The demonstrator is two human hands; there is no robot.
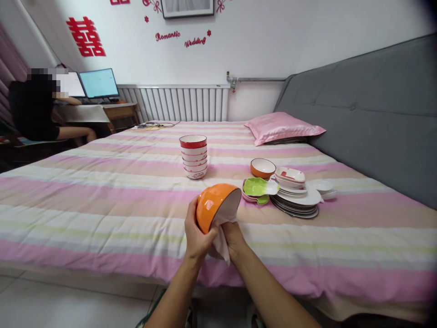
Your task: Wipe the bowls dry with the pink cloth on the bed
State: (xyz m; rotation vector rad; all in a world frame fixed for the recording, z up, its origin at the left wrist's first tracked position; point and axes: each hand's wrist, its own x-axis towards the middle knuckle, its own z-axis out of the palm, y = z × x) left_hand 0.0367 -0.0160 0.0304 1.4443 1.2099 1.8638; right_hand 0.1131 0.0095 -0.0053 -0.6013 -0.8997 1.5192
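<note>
Orange bowl (212, 205): in front of me, held up over the near part of the striped bed (102, 228), tipped onto its side.
Bowl's facing: the white inside turns right and somewhat down, toward my right hand; the rounded orange outside bulges up and left.
Bowl's axis: it is round, with no long side; the line from base to mouth slants from upper left to lower right, and the dark rim runs from upper right to lower left.
Left hand (199, 234): clamped on the bowl, wrapped around its outside, thumb near the rim.
Right hand (236, 238): close to my left, at the bowl's mouth with a white cloth (221, 241); the fingers are hidden, so I cannot tell their grip.
Bowl stack (194, 159): upright on the bed, beyond my bowl.
To the right: another orange-sided bowl (262, 172), mouth up, near a green dish (256, 187) and stacked plates (309, 197).
</note>
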